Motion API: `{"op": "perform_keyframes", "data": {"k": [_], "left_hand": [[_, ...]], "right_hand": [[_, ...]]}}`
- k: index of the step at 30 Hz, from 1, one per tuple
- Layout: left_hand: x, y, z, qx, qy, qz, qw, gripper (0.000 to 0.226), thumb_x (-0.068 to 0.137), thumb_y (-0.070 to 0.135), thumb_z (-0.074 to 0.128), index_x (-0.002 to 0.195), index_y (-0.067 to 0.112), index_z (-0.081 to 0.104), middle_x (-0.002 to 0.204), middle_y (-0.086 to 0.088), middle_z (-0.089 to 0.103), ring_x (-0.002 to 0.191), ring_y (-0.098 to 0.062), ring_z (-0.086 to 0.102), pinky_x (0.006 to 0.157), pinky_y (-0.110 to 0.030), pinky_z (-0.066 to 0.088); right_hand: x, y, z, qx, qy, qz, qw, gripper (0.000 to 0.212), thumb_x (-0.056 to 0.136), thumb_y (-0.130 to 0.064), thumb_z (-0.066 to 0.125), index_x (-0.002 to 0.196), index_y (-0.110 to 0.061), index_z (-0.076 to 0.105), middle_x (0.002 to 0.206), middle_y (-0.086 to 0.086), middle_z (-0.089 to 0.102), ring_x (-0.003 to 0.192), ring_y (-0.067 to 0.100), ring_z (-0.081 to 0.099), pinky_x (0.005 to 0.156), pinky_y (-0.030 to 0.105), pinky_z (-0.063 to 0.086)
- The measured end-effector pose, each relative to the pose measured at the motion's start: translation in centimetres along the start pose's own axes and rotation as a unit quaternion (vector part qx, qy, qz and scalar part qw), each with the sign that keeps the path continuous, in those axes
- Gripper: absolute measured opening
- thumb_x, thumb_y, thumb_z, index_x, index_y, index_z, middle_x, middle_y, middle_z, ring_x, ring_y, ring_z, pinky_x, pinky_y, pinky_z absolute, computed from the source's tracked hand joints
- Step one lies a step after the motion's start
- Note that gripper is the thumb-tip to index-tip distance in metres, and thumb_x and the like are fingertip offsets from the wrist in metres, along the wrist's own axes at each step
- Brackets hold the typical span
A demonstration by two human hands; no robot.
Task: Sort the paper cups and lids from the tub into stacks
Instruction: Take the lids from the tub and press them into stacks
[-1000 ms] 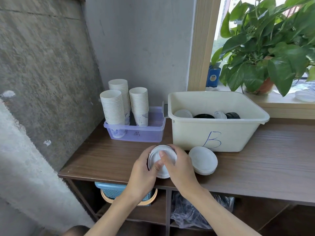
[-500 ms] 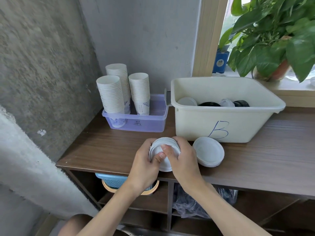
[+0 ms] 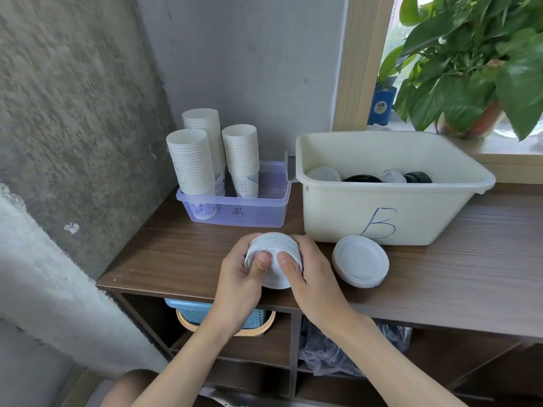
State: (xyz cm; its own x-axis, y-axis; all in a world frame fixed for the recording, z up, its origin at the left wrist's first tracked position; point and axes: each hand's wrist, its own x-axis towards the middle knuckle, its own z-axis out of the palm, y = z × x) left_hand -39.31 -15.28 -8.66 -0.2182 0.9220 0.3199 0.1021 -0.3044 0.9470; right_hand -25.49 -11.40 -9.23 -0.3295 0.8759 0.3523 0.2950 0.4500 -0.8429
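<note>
Both hands grip a stack of white lids (image 3: 273, 254) near the front edge of the wooden shelf top (image 3: 440, 277); my left hand (image 3: 239, 274) holds its left side, my right hand (image 3: 308, 274) its right, thumbs pressed on top. A second stack of white lids (image 3: 360, 261) lies just to the right. Behind it stands the cream tub (image 3: 382, 218) marked "B", holding white and black lids (image 3: 364, 177). Three tall stacks of paper cups (image 3: 194, 163) stand in a clear purple tray (image 3: 249, 214) at the back left.
A rough concrete wall runs along the left. A potted plant (image 3: 476, 69) and a blue box (image 3: 382, 105) sit on the window sill behind the tub. Below the shelf top are a blue basket (image 3: 199, 314) and a plastic bag (image 3: 338, 353).
The view has tipped down and come closer. Both hands stay clasped on the lid stack; my thumbs have shifted onto its top face.
</note>
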Motion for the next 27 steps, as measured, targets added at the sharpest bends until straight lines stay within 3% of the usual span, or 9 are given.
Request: {"op": "perform_keyframes", "data": {"k": [5, 8, 10, 13, 17, 20, 22, 24, 27], "left_hand": [[0.4, -0.2, 0.4, 0.017, 0.021, -0.027, 0.999, 0.022, 0.090, 0.030, 0.058, 0.107, 0.018, 0.064, 0.098, -0.003, 0.073, 0.094, -0.020, 0.068, 0.082, -0.028, 0.055], [0.4, -0.3, 0.9, 0.028, 0.028, -0.029, 0.999, 0.011, 0.092, 0.017, 0.058, 0.101, 0.020, 0.062, 0.092, -0.001, 0.071, 0.087, -0.015, 0.066, 0.078, -0.025, 0.053], [0.4, -0.3, 1.2, 0.036, 0.031, -0.029, 0.998, 0.016, 0.093, 0.009, 0.057, 0.098, 0.023, 0.061, 0.090, 0.000, 0.070, 0.086, -0.016, 0.065, 0.078, -0.027, 0.053], [0.3, 0.1, 1.5, 0.024, 0.026, -0.018, 0.999, 0.013, 0.088, 0.019, 0.062, 0.101, 0.023, 0.062, 0.092, 0.005, 0.071, 0.086, -0.009, 0.065, 0.076, -0.020, 0.050], [0.2, 0.0, 1.1, 0.015, 0.022, 0.000, 1.000, 0.034, 0.088, 0.041, 0.062, 0.115, 0.019, 0.062, 0.106, 0.004, 0.072, 0.098, -0.010, 0.067, 0.082, -0.019, 0.051], [0.5, -0.2, 1.0, 0.036, 0.037, 0.002, 0.999, 0.020, 0.094, 0.020, 0.062, 0.114, 0.016, 0.064, 0.103, 0.002, 0.073, 0.097, -0.011, 0.067, 0.084, -0.021, 0.051], [0.4, -0.1, 1.3, 0.068, 0.031, 0.007, 0.997, 0.024, 0.094, 0.006, 0.063, 0.117, 0.014, 0.064, 0.106, 0.003, 0.072, 0.100, -0.008, 0.066, 0.086, -0.018, 0.049], [0.3, -0.2, 1.4, 0.078, 0.021, 0.004, 0.997, 0.029, 0.094, 0.008, 0.064, 0.122, 0.013, 0.063, 0.113, 0.004, 0.070, 0.104, -0.003, 0.064, 0.088, -0.014, 0.047], [0.3, -0.2, 1.2, 0.111, 0.005, -0.002, 0.994, 0.035, 0.093, 0.031, 0.059, 0.126, 0.020, 0.060, 0.117, 0.011, 0.068, 0.110, 0.001, 0.062, 0.091, -0.012, 0.045]], "right_hand": [[0.1, 0.0, 0.0, -0.005, 0.009, 0.018, 1.000, 0.030, 0.092, -0.048, 0.044, 0.105, -0.022, 0.052, 0.099, -0.007, 0.060, 0.091, 0.003, 0.055, 0.074, 0.010, 0.040], [0.3, 0.0, 0.0, 0.005, 0.033, 0.019, 0.999, 0.027, 0.090, -0.040, 0.047, 0.097, -0.016, 0.055, 0.091, -0.003, 0.062, 0.083, 0.009, 0.055, 0.071, 0.020, 0.043], [0.4, 0.0, 0.0, -0.001, 0.041, 0.021, 0.999, 0.026, 0.089, -0.038, 0.048, 0.093, -0.014, 0.056, 0.086, -0.002, 0.062, 0.080, 0.012, 0.055, 0.070, 0.025, 0.043], [0.4, 0.1, -0.2, 0.002, 0.070, 0.024, 0.997, 0.031, 0.086, -0.045, 0.047, 0.093, -0.016, 0.056, 0.086, -0.005, 0.062, 0.081, 0.009, 0.056, 0.069, 0.022, 0.043], [0.5, -0.1, -0.4, 0.035, 0.059, 0.031, 0.997, 0.032, 0.087, -0.054, 0.047, 0.104, -0.028, 0.054, 0.099, -0.010, 0.064, 0.092, 0.003, 0.059, 0.077, 0.020, 0.045], [0.3, -0.5, -0.6, 0.051, 0.022, 0.023, 0.998, 0.033, 0.091, -0.041, 0.056, 0.122, -0.031, 0.051, 0.118, -0.015, 0.060, 0.109, -0.002, 0.054, 0.091, 0.013, 0.041], [0.3, -0.7, -0.7, 0.057, 0.021, 0.018, 0.998, 0.040, 0.090, -0.037, 0.058, 0.129, -0.032, 0.050, 0.125, -0.018, 0.056, 0.116, -0.006, 0.050, 0.097, 0.011, 0.038], [0.3, -0.7, -0.7, 0.052, 0.040, 0.017, 0.998, 0.033, 0.087, -0.036, 0.055, 0.119, -0.033, 0.054, 0.116, -0.017, 0.061, 0.109, -0.004, 0.055, 0.092, 0.013, 0.042], [0.2, -0.6, -0.7, 0.055, 0.062, 0.031, 0.996, 0.025, 0.086, -0.035, 0.051, 0.111, -0.034, 0.050, 0.106, -0.024, 0.059, 0.101, -0.008, 0.054, 0.082, 0.005, 0.040]]}}
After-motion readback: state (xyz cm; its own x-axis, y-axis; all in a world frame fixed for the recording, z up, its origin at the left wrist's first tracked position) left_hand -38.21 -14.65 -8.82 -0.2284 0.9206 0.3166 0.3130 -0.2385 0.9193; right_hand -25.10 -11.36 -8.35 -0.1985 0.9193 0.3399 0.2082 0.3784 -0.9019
